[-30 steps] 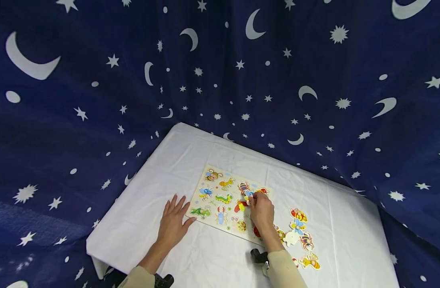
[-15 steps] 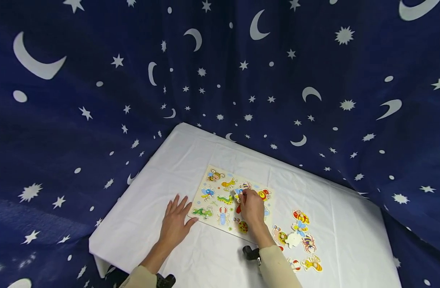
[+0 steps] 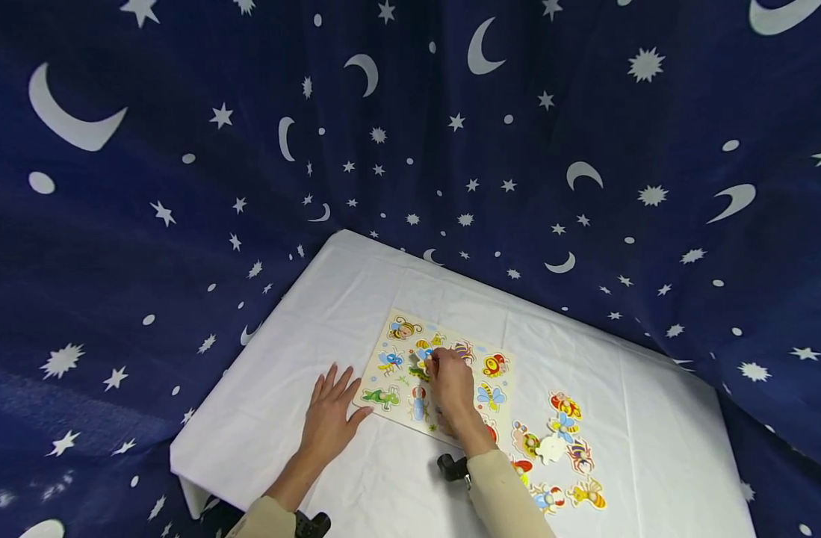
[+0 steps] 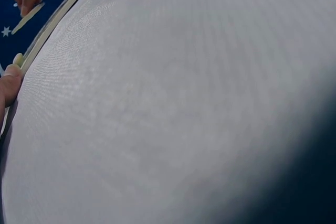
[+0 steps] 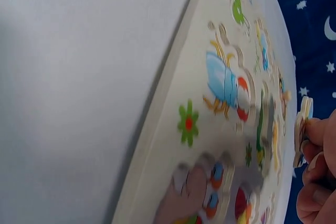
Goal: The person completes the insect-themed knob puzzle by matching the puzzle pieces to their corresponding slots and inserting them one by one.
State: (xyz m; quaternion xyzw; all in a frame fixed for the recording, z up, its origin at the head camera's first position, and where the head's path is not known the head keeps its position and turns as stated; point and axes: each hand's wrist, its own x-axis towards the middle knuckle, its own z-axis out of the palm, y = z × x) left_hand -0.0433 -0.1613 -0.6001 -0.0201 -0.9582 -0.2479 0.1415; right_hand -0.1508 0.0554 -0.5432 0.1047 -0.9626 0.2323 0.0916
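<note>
My right hand (image 3: 453, 388) pinches a blue-winged insect puzzle piece (image 3: 423, 354) over the upper middle of a wooden insect puzzle board (image 3: 370, 385). In the right wrist view the piece (image 5: 301, 129) is tilted on edge, raised above the board, between thumb and fingers. My left hand (image 3: 329, 412) lies with spread fingers on the white cloth, its thumb right at the board's near left edge. Knobbed bee (image 3: 403, 329) and grasshopper (image 3: 381, 397) pieces sit in the board. A printed recess with a blue beetle (image 5: 226, 85) shows close to the board's edge.
Several loose insect pieces lie right of the board, among them a ladybird (image 3: 565, 406), a spider (image 3: 580, 456), a yellow ant (image 3: 588, 494) and a white face-down piece (image 3: 551, 450). A dark star-and-moon curtain (image 3: 410, 149) hangs around the white-covered table (image 3: 376, 276).
My right hand has moved left across the board with the blue-winged puzzle piece, from the spider area to above the caterpillar. My left hand stays in place; the head view shifts slightly.
</note>
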